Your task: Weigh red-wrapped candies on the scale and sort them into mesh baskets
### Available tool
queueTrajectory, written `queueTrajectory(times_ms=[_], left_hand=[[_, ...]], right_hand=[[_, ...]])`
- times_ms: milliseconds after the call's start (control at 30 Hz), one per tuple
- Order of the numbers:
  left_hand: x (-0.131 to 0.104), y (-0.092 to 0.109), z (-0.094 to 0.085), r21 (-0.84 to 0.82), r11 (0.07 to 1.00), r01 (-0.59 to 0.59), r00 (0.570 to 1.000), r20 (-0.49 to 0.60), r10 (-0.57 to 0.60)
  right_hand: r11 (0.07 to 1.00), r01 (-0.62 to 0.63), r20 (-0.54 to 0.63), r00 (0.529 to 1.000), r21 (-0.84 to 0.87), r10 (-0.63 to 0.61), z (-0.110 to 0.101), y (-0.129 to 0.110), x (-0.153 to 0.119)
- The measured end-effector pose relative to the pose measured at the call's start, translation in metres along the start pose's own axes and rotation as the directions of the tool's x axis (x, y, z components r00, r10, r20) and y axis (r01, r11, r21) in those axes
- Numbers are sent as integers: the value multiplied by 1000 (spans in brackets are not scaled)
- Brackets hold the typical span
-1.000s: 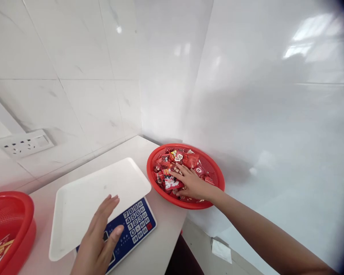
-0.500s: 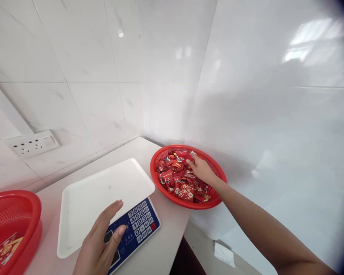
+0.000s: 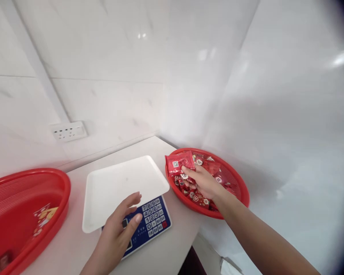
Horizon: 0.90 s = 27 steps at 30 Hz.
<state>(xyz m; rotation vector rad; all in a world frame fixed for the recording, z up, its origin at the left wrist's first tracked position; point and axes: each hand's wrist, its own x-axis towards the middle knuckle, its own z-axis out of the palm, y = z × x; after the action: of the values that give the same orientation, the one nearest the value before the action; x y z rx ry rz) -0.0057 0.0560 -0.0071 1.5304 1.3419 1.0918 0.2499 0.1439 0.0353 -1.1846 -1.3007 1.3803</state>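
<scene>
Red packet (image 3: 179, 163) clamped in right hand (image 3: 204, 182) fingers (image 3: 189, 172), above basket (image 3: 240, 183) rim.

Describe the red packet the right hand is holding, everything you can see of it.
The packet is a flat, glossy red wrapper, seemingly plastic film, with a small white square print near its left end and crimped edges. It is lifted, roughly level, over the left rim of the right basket. The right hand pinches its lower edge; nothing else visibly touches it.
</scene>
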Motion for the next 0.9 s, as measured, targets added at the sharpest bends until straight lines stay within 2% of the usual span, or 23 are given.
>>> queueTrajectory(times_ms=[100, 200, 267, 300, 400, 500, 567, 600, 667, 767, 900], left_hand=[[4, 0, 0, -171, 985, 3, 999, 36, 4], [9, 0, -2, -300, 953, 36, 998, 53, -21], [11, -1, -6, -359, 932, 46, 999, 14, -44], [11, -2, -8, -379, 924, 40, 998, -36, -58], [11, -3, -19, -373, 928, -27, 965, -251, -73], [12, -3, -30, -225, 967, -116, 910, -415, 12], [15, -5, -34, -43, 989, -144, 885, -453, 109], [16, -7, -34, 63, 988, -142, 883, -443, 155], [19, -12, -33, 278, 955, -103, 908, -365, 204], [20, -19, -31, 537, 843, -15, 962, -223, 159], [19, -21, -35, 705, 709, 25, 974, -178, 142]], right_hand=[[997, -68, 257, 965, 34, 57, 39, 5, -12], [996, -84, 474, 876, -18, 82, 68, 12, -17], [996, -82, 536, 840, -26, 83, 80, 18, -17], [996, -84, 542, 837, -16, 79, 85, 20, -15], [992, -112, 483, 873, 62, 69, 89, 23, -10], [976, -151, 382, 921, 155, 81, 87, 22, -7], [968, -158, 346, 935, 196, 82, 86, 21, -6], [967, -153, 333, 940, 204, 79, 86, 22, -5], [970, -134, 303, 951, 205, 67, 87, 24, -4], [978, -107, 242, 968, 177, 62, 90, 27, 3], [992, -63, 194, 980, 111, 41, 97, 33, 17]])
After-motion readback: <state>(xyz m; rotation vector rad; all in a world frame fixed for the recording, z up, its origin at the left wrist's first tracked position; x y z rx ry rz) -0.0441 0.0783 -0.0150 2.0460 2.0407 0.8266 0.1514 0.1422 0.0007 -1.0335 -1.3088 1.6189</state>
